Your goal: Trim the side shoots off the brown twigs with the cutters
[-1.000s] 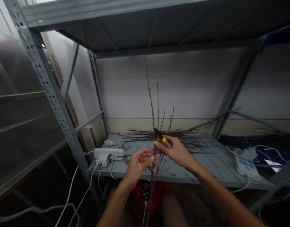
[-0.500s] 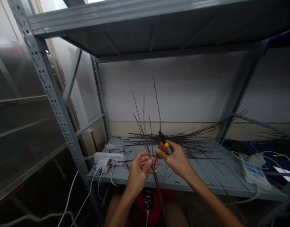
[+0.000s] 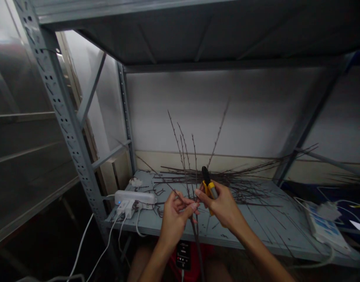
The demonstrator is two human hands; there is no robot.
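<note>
My left hand (image 3: 177, 213) has its fingers closed around thin brown twigs (image 3: 183, 150) that fan upward with small buds along them; their stems run down below the shelf edge. One twig in this bunch leans far to the left. Close beside it, my right hand (image 3: 222, 203) grips yellow-and-black pliers (image 3: 208, 182), their dark jaws pointing up. The thumb and fingertip of that hand also press near the twigs. Another twig (image 3: 218, 137) slants up to the right behind the pliers; whether the right fingers pinch it is hard to see.
A heap of loose twigs (image 3: 238, 180) lies along the back of the grey metal shelf (image 3: 227, 231). A white power strip (image 3: 134, 196) with plugs and cables sits at left, another power strip (image 3: 326, 229) at right. A phone (image 3: 183, 254) rests below the shelf edge.
The tall upright twig now slants to the right, and another twig leans out to the left from the bunch. The hands stay close together, and the view has shifted slightly.
</note>
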